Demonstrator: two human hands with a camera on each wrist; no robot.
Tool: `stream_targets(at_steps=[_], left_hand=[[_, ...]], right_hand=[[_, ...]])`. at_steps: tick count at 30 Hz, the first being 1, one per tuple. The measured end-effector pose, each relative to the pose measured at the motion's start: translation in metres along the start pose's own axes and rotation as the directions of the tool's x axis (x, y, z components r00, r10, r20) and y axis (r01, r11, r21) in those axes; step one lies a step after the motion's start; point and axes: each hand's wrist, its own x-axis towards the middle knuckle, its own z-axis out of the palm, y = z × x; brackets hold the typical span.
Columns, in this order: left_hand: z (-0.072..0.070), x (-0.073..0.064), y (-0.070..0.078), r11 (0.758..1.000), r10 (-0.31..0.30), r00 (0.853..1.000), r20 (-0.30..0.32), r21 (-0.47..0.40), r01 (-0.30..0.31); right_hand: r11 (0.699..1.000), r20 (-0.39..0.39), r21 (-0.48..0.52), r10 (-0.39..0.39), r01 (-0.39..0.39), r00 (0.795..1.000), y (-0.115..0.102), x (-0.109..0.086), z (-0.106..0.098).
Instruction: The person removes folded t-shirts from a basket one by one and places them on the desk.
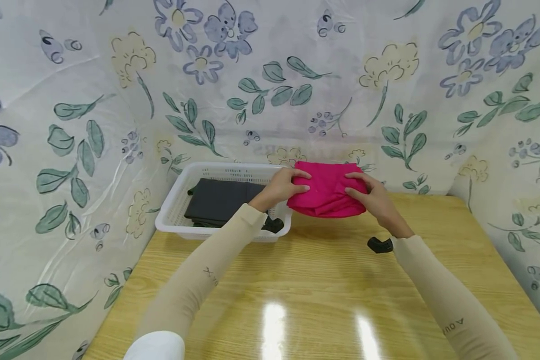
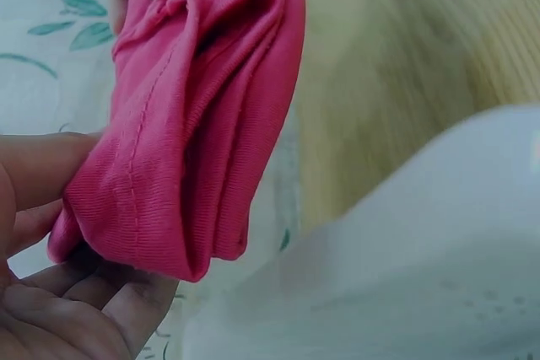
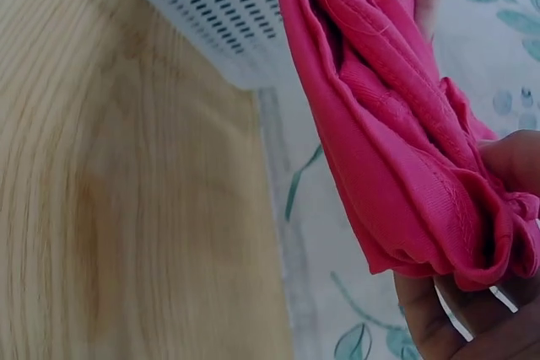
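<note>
A folded bright pink garment (image 1: 326, 190) is held up between both hands above the back of the table. My left hand (image 1: 283, 185) grips its left end, thumb on the near face and fingers round the edge. At the other end my right hand (image 1: 371, 195) pinches it the same way. Several stacked fabric layers and a stitched seam of the garment (image 2: 160, 149) show in the left wrist view. In the right wrist view its lower corner (image 3: 472, 250) is loosely bunched by the fingers.
A white perforated plastic basket (image 1: 171, 210) stands at the back left, right beside the garment. Folded dark clothing (image 1: 220, 200) lies in it, partly behind the left forearm. The glossy wooden table (image 1: 315, 280) meets a flower-printed cloth backdrop (image 1: 270, 120).
</note>
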Motion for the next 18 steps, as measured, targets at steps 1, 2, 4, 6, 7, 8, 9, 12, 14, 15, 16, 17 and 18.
stream_targets(at_steps=[1,2,4,6,7,8,9,12,14,15,16,17,18], left_hand=[[0.003,0.002,0.001,1.000,-0.001,1.000,0.002,0.005,0.001],[0.005,0.003,0.002,1.000,0.000,1.000,0.004,0.009,0.000],[0.010,0.007,0.003,1.000,0.002,1.000,0.009,0.010,-0.002],[0.015,0.009,0.005,1.000,0.001,1.000,0.014,0.008,-0.001],[0.017,0.011,0.006,1.000,0.004,1.000,0.015,0.009,-0.004],[0.019,0.012,0.006,1.000,0.001,1.000,0.017,0.006,-0.001],[0.022,0.014,0.006,1.000,0.000,1.000,0.018,0.007,0.000],[0.028,0.019,0.005,0.999,-0.005,1.000,0.016,0.032,0.004],[0.032,0.023,0.004,0.999,-0.014,1.000,0.012,0.044,0.013],[0.034,0.024,0.004,0.998,-0.015,1.000,0.008,0.056,0.015],[0.036,0.026,0.004,0.998,-0.017,1.000,0.003,0.068,0.017],[0.037,0.027,0.004,0.997,-0.019,1.000,-0.001,0.078,0.019],[0.039,0.028,0.004,0.996,-0.025,1.000,-0.005,0.088,0.026]], right_hand=[[1.000,-0.003,-0.005,0.004,-0.004,1.000,0.002,-0.001,-0.002],[1.000,-0.008,-0.011,0.008,-0.008,1.000,0.003,-0.001,-0.004],[1.000,-0.020,-0.023,0.016,-0.016,1.000,0.006,-0.002,-0.007],[0.999,-0.031,-0.023,0.021,-0.022,0.999,0.008,-0.003,-0.010],[0.999,-0.034,-0.023,0.022,-0.022,0.999,0.010,-0.003,-0.011],[0.999,-0.037,-0.023,0.024,-0.025,0.999,0.011,-0.004,-0.012],[0.999,-0.039,-0.022,0.025,-0.025,0.999,0.013,-0.004,-0.013],[0.999,-0.043,-0.030,0.030,-0.032,0.999,0.018,-0.004,-0.016],[0.998,-0.047,-0.045,0.034,-0.036,0.998,0.022,-0.004,-0.017],[0.998,-0.052,-0.053,0.036,-0.039,0.998,0.024,-0.003,-0.017],[0.997,-0.059,-0.065,0.039,-0.043,0.997,0.026,-0.003,-0.017],[0.996,-0.064,-0.076,0.040,-0.045,0.997,0.028,-0.002,-0.017],[0.995,-0.066,-0.082,0.043,-0.049,0.997,0.031,-0.002,-0.017]])
